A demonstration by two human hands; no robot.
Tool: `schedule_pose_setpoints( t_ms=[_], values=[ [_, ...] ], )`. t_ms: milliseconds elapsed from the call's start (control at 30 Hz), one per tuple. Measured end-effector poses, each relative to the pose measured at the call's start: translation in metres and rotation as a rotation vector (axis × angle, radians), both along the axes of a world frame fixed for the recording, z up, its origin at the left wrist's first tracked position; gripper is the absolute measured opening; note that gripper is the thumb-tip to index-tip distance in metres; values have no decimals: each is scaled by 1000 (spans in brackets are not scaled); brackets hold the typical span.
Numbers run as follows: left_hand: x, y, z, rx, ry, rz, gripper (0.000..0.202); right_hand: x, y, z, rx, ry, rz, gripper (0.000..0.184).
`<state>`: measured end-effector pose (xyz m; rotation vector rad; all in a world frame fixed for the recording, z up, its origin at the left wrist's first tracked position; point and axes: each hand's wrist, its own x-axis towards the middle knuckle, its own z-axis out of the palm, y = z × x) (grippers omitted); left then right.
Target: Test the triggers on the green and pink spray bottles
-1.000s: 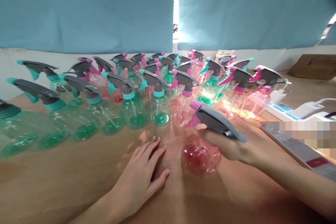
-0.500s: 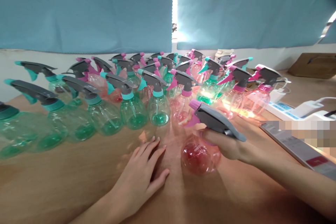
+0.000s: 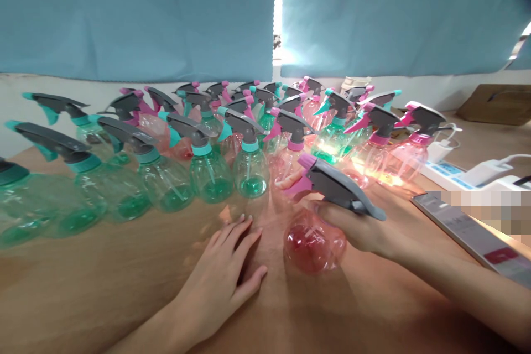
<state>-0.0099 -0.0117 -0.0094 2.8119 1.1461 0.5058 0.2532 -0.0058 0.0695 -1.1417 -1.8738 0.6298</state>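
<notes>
My right hand (image 3: pixel 352 227) is wrapped round the neck of a pink spray bottle (image 3: pixel 313 246) with a grey and pink trigger head. A finger reaches out in front of its trigger, and the nozzle points left and away from me. The bottle is tilted, with its round base close to the table. To its left, my left hand (image 3: pixel 228 265) lies flat on the wooden table (image 3: pixel 136 282), fingers spread, holding nothing. Beyond it stands a green spray bottle (image 3: pixel 251 174) with a teal collar, beside a pink spray bottle (image 3: pixel 294 146).
Several green and pink spray bottles stand in rows across the back. A white power strip (image 3: pixel 450 171) with plugged-in chargers and a phone-like flat device (image 3: pixel 468 232) lie at the right. A brown box (image 3: pixel 493 103) sits at the far right, below blue blinds (image 3: pixel 136 16).
The held pink spray bottle and my right hand have shifted slightly left. The finger at the trigger stretches further out to the left. My left hand stays where it was.
</notes>
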Motion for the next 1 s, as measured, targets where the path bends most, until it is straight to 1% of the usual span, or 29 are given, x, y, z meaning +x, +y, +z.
schedule_pose_setpoints(
  t_ms=[167, 300, 400, 533, 633, 767, 867, 1000],
  values=[
    [1, 0, 1, -7, 11, 3, 44, 4, -1, -2, -26, 1, 28, 42],
    [1, 0, 0, -17, 8, 5, 43, 3, -1, -3, -43, -7, -40, 40],
    [1, 0, -1, -20, 7, 9, 44, 3, 0, -5, -46, 1, -64, 40],
    [0, -1, -1, -12, 4, 13, 44, 3, 0, -5, -32, 8, -56, 40],
    [1, -1, 1, -10, 8, 5, 44, 3, 0, -5, -29, 12, -33, 41],
    [2, -1, 4, -32, 27, 3, 44, 3, 0, -5, -37, 19, -56, 41],
    [2, 0, 3, -30, 20, 6, 44, 3, 0, -5, -45, 20, -41, 40],
    [2, 0, 3, -25, 19, 4, 44, 3, -1, -3, -64, 21, -71, 37]
  ],
)
